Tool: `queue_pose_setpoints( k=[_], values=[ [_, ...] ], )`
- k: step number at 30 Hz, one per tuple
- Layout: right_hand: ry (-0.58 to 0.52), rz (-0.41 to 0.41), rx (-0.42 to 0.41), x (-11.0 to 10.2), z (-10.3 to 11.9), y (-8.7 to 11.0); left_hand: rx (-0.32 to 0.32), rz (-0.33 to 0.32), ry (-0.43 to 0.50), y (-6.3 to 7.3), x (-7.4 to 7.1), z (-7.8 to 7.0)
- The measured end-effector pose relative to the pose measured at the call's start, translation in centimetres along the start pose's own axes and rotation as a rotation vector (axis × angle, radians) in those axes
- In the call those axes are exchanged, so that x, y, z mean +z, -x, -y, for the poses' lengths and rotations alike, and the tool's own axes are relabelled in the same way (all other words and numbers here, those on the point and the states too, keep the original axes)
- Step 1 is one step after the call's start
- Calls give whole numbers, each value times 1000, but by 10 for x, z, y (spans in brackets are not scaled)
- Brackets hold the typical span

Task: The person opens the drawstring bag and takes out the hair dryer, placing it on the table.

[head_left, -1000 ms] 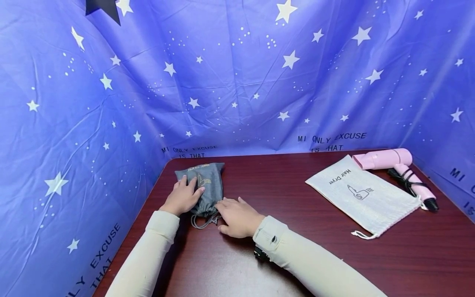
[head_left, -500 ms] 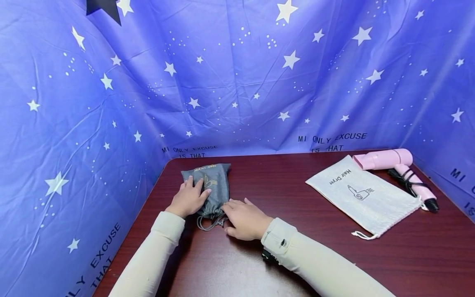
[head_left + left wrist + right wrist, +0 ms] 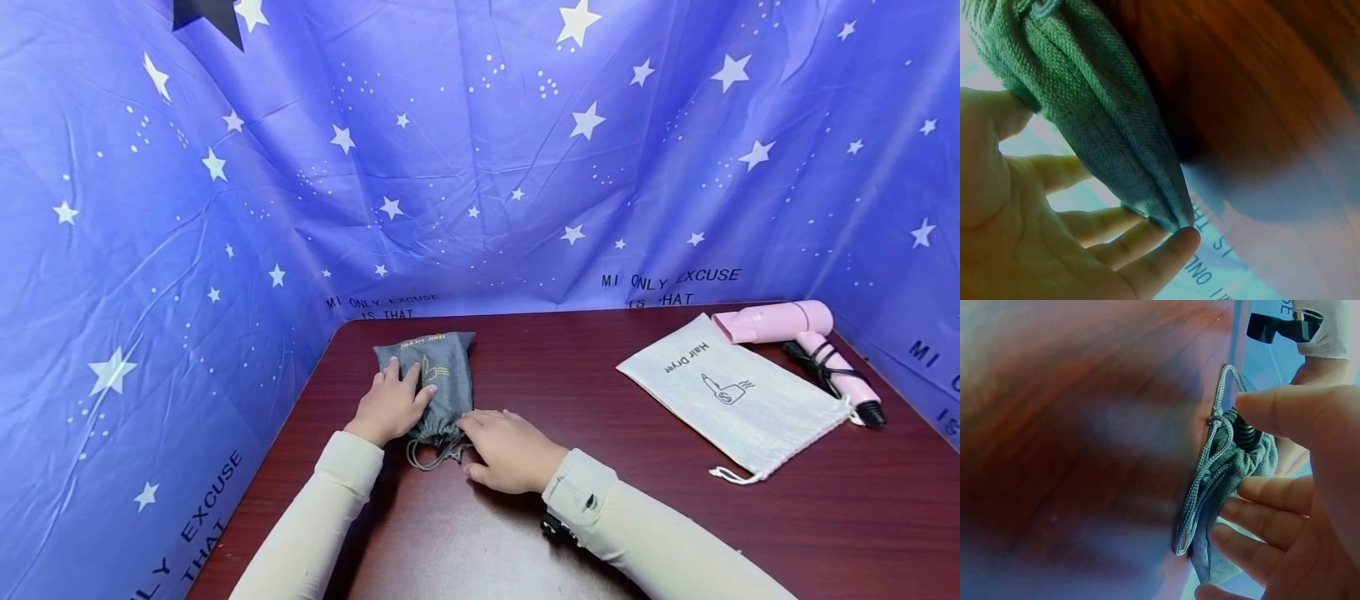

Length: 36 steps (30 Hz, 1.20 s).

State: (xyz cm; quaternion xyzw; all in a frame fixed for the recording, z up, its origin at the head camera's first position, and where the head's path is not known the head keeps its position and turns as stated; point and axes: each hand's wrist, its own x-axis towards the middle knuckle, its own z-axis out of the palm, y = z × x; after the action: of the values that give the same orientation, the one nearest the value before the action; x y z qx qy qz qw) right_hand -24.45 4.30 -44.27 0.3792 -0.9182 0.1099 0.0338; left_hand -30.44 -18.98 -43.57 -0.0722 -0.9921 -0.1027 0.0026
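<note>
We see the gray pouch [image 3: 453,396] on the table [image 3: 555,375], left side; left hand [image 3: 388,407] spread on its edge, right hand [image 3: 512,452] straight-fingered by its cinched end. Inside's hidden bar a black ribbed tip [image 3: 1246,433].

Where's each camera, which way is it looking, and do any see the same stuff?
Head: on the person's head, looking forward and down at the gray bag, white bag and table; left hand, right hand and sleeves show.
Left wrist: worn there, looking at the gray bag's side; left hand shows.
Right wrist: worn there, looking at the drawstring; right hand shows, some left sleeve beyond.
Shared: head and right wrist both see the drawstring.
</note>
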Motion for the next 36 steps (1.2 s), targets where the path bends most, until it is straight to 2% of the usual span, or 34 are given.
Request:
queue_pose_setpoints(
  k=[8,14,27,36],
  values=[
    [-33,-36,-1,3,-5,10,-27,-2,-21,2,5,-11],
    [-70,-59,6,4,-6,17,-28,-12,-29,4,9,-19],
    [-63,-145,4,12,-10,31,-10,-36,-35,7,15,-35],
    [-75,-154,16,10,-11,41,-12,-25,-56,12,13,-46]
  ],
)
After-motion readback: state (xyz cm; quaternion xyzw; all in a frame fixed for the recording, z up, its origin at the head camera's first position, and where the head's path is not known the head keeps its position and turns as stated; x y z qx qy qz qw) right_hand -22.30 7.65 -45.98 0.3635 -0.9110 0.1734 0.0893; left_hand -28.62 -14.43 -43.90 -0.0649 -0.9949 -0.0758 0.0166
